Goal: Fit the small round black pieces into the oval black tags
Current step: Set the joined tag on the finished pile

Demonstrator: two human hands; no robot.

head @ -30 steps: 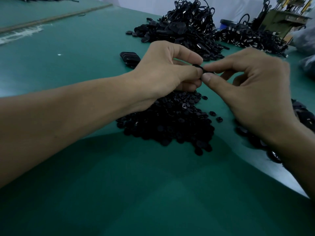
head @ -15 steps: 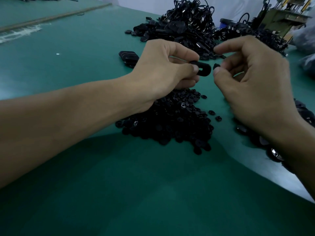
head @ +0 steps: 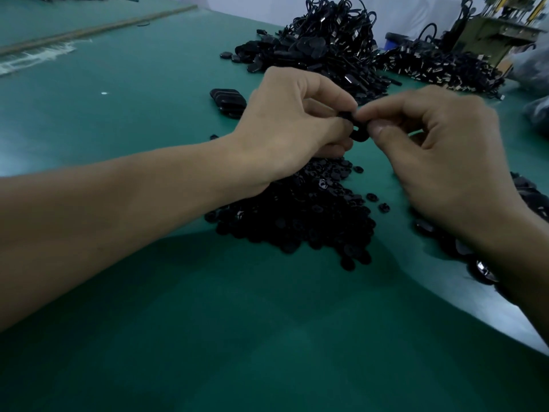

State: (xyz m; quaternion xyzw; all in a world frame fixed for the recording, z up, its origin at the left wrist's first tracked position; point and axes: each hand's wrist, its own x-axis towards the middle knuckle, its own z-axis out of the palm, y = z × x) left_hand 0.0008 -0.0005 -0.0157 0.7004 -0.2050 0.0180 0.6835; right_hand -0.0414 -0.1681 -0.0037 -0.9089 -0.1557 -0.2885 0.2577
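Note:
My left hand (head: 292,126) pinches an oval black tag (head: 358,132) between thumb and fingers, above the green table. My right hand (head: 439,156) meets it from the right, thumb and forefinger pinched against the tag's right end. The small round piece is hidden between those fingertips. Below both hands lies a heap of small round black pieces (head: 300,215). More oval black tags (head: 531,200) lie under my right wrist at the right edge.
A short stack of oval tags (head: 227,99) sits behind my left hand. Farther back are two big piles of black cords with tags (head: 326,46) (head: 439,66). A machine (head: 502,28) stands at the far right. The green table (head: 237,337) has a pale curved front edge.
Half a second ago my hands were apart, the right one holding a small round piece beside the tag. Now the right hand has closed in and its fingertips press on the tag.

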